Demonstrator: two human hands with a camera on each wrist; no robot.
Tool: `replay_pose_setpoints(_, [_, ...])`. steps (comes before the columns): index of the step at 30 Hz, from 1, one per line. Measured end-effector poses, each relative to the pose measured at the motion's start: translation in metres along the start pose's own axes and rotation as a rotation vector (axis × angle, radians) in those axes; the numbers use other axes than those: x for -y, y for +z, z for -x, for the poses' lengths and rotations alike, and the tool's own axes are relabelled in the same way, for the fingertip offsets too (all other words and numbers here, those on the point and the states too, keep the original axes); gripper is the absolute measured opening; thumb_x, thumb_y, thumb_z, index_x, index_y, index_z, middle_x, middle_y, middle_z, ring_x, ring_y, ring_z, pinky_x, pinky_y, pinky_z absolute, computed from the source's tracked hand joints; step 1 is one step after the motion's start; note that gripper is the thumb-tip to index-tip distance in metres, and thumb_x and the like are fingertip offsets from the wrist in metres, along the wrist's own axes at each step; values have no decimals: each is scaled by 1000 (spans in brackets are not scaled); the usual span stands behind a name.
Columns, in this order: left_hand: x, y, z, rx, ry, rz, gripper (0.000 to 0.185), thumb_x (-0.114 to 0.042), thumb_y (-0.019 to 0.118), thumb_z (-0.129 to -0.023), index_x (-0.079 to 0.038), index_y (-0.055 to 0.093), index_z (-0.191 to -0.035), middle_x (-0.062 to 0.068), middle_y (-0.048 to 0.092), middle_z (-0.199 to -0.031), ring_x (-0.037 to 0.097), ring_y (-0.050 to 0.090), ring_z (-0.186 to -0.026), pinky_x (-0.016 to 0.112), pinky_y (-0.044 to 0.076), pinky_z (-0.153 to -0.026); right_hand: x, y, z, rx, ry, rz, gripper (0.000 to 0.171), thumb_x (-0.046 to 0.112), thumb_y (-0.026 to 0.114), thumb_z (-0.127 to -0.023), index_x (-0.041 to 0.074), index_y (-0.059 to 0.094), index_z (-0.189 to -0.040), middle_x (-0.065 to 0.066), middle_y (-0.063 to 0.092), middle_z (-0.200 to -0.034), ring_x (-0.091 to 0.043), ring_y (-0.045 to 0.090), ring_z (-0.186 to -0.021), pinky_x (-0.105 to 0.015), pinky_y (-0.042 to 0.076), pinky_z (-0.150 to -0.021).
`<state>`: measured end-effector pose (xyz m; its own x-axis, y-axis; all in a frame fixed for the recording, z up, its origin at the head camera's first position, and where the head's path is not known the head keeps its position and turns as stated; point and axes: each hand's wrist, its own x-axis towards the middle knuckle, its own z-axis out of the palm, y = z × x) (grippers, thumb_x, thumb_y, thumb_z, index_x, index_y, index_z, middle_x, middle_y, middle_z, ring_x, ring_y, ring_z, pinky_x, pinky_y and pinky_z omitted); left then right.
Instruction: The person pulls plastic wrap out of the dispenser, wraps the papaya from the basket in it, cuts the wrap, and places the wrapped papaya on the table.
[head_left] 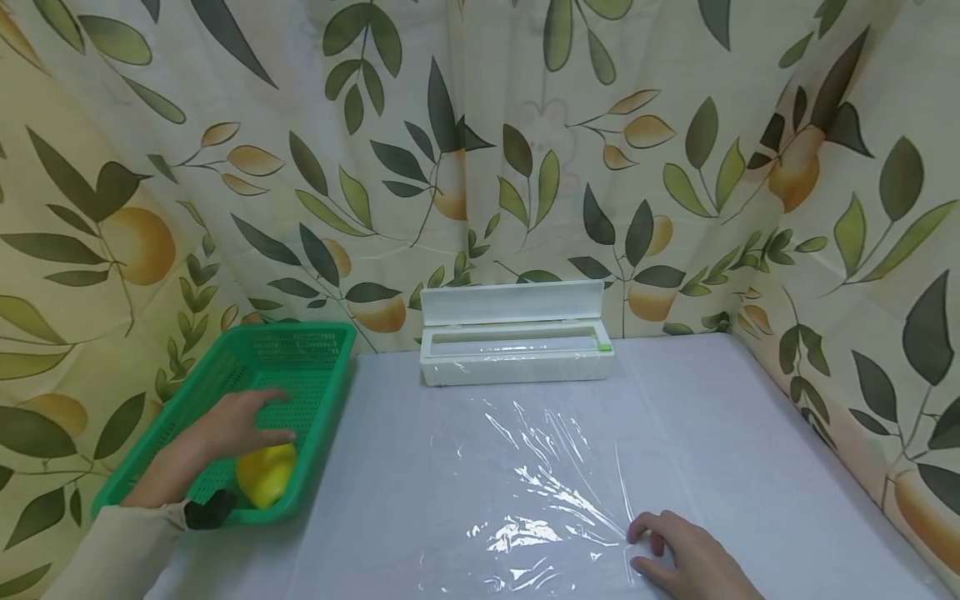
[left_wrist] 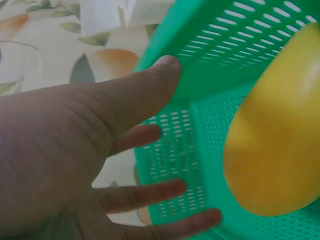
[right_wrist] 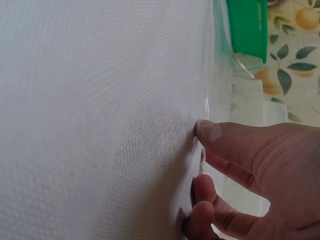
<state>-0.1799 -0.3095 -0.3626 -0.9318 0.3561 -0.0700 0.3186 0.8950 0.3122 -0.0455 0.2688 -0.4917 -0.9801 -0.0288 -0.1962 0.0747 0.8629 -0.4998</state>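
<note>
My left hand [head_left: 232,423] reaches over the green basket [head_left: 341,392] with thumb and fingers spread, holding nothing. Below it in the basket lies a smooth yellow fruit [head_left: 266,477], mango-like in the left wrist view, where the hand [left_wrist: 100,145] and the fruit [left_wrist: 275,140] are apart. A sheet of clear plastic wrap [head_left: 525,492] is spread over the table, running from the white wrap dispenser [head_left: 517,367]. At the sheet's near right, my right hand [head_left: 693,557] pinches its edge with curled fingers; creases run together at the fingertips. In the right wrist view the fingertips [right_wrist: 205,131] touch the white surface.
The dispenser stands at the back of the table with its lid raised; a small green piece [head_left: 604,347] sits at its right end. A white cloth [head_left: 750,450] covers the table. Patterned curtains [head_left: 525,167] hang close behind and at both sides.
</note>
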Motion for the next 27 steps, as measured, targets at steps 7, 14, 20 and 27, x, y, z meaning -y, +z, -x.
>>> replay_pose_setpoints(7, [8,3,-4,147,-177,93,67,-41,76,-92,1,52,-140,45,47,-136,56,59,-106,52,58,-62,0,1,1,-12,9,-3,32,22,90,-76,26,68,-99,6,50,-80,-13,41,-61,-26,39,-56])
replay_pose_setpoints(14, [14,9,-2,236,-268,121,77,-45,79,-88,1,48,-141,50,37,-135,61,55,-105,49,57,-52,-1,3,0,-17,43,-1,32,21,90,-75,26,68,-97,6,51,-78,-16,43,-60,-26,41,-56])
replay_pose_setpoints(20, [16,10,0,272,-292,177,78,-43,83,-86,6,49,-136,45,43,-125,49,58,-99,48,60,-59,-3,3,-2,4,27,-5,32,22,90,-76,24,68,-98,5,51,-79,-15,42,-61,-27,40,-57])
replay_pose_setpoints(27, [13,13,0,283,-301,216,79,-40,84,-85,9,49,-136,35,50,-116,36,61,-90,44,60,-58,-3,1,-1,-2,0,-12,31,22,90,-76,25,68,-99,7,50,-79,-12,41,-59,-25,39,-55])
